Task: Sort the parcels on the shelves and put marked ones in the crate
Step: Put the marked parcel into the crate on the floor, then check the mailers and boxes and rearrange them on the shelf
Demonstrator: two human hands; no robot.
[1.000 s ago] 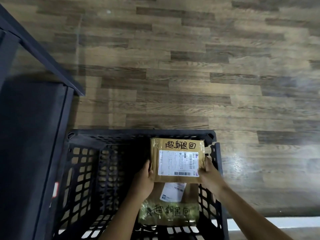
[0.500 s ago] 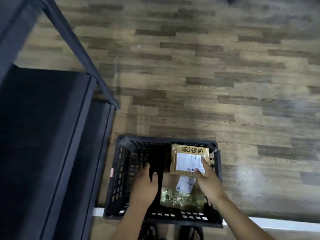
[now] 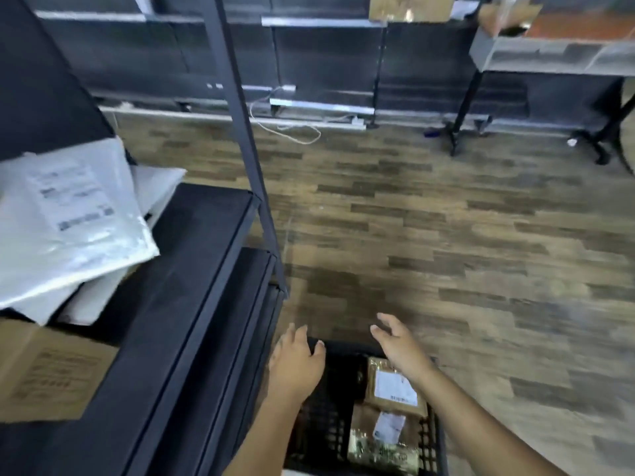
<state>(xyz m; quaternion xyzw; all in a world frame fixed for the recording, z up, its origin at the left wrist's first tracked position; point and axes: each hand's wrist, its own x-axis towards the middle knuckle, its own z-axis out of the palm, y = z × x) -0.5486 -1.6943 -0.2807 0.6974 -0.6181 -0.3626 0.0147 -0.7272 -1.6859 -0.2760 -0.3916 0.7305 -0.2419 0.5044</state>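
A black plastic crate (image 3: 330, 424) stands on the floor at the bottom of the view. Inside it lie two brown parcels with white labels, one (image 3: 391, 389) toward the far side and another (image 3: 381, 438) nearer me. My left hand (image 3: 297, 362) hovers over the crate's far left rim, fingers apart, holding nothing. My right hand (image 3: 398, 345) is raised above the far parcel, fingers spread and empty. On the dark shelf unit (image 3: 192, 286) at left rest white plastic mailers (image 3: 68, 221) and, one shelf below, a cardboard box (image 3: 44, 376).
A shelf upright (image 3: 240, 132) rises just left of the crate. Wood-look floor (image 3: 446, 235) stretches ahead. At the back run a white cable (image 3: 285, 132) and low dark panels; a table on black legs (image 3: 460, 108) carries parcels at top right.
Both hands have let go of the parcel, which now lies in the crate, and have lifted above it. The view has tilted up, showing the shelves and the far wall.
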